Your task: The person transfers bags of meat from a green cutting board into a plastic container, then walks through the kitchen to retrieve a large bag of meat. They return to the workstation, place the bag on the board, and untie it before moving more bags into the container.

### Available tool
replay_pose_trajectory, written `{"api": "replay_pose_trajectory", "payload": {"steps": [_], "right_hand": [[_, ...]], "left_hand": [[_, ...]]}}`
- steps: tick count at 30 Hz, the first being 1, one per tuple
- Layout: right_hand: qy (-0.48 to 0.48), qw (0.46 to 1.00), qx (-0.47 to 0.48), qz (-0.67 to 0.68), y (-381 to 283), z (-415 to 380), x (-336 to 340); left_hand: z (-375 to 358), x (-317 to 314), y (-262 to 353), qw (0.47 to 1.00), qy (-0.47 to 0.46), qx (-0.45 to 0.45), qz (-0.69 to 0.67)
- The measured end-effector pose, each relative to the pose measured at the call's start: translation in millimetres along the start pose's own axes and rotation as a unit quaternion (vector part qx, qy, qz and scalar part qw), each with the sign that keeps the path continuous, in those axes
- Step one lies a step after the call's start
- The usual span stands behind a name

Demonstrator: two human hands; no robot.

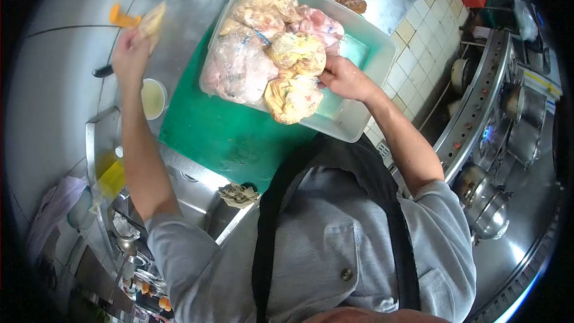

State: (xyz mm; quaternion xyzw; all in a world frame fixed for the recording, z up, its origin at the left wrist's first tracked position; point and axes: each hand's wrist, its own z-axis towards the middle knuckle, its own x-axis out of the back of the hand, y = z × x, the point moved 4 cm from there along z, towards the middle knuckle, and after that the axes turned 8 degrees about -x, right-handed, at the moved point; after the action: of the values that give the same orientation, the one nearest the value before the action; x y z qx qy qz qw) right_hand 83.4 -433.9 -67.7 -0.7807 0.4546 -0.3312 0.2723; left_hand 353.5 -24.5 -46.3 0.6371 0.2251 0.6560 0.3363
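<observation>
Left hand holds yellowish piece; right hand beside 2 yellow bundles, grip unclear.

On your left you have a wall of large, pale grey tiles with dark joints between them. You stand at a metal desk, its surface reflecting the light, with a steel sink let into it near your left side. To your right, the floor is laid with small cream tiles in dark grout. Across it you see a steel range with knobs along its front and a small blue glow.
</observation>
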Motion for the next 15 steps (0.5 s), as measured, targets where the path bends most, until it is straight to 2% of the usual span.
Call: {"api": "replay_pose_trajectory", "payload": {"steps": [1,2,4,6,8,10,12,13,14,15], "right_hand": [[-0.009,0.998,-0.011,0.059,3.3,-0.8,0.1],[-0.008,0.998,-0.008,0.064,6.8,-1.2,-1.2],[0.035,0.999,0.015,0.024,12.0,-3.3,-2.7],[0.037,0.999,0.000,0.015,4.7,-5.2,0.5],[0.032,0.999,-0.012,0.004,-1.4,-8.9,0.8],[0.074,0.992,0.064,-0.082,-11.0,-14.4,4.2],[0.094,0.988,0.082,-0.086,-1.6,-11.2,4.4],[0.109,0.985,0.095,-0.090,0.9,-12.2,3.8],[0.111,0.985,0.096,-0.088,2.3,-15.2,3.0],[0.108,0.988,0.085,-0.075,2.8,-17.6,2.8]], "left_hand": [[-15.3,11.7,20.1,0.997,-0.003,-0.004,-0.080],[-32.7,22.8,49.6,0.987,-0.006,-0.008,-0.161],[-63.5,35.5,111.6,0.981,0.003,-0.057,-0.185],[-96.4,29.2,178.9,0.963,-0.073,-0.082,-0.244],[-125.0,1.2,229.2,0.920,-0.164,-0.112,-0.338],[-137.6,-35.1,245.7,0.905,-0.298,-0.150,-0.263],[-143.9,-75.3,255.6,0.887,-0.353,-0.248,-0.167],[-150.4,-87.1,252.5,0.886,-0.354,-0.250,-0.165],[-157.6,-96.2,251.3,0.881,-0.304,-0.361,0.029],[-162.8,-102.6,256.1,0.829,-0.237,-0.456,0.221]]}}
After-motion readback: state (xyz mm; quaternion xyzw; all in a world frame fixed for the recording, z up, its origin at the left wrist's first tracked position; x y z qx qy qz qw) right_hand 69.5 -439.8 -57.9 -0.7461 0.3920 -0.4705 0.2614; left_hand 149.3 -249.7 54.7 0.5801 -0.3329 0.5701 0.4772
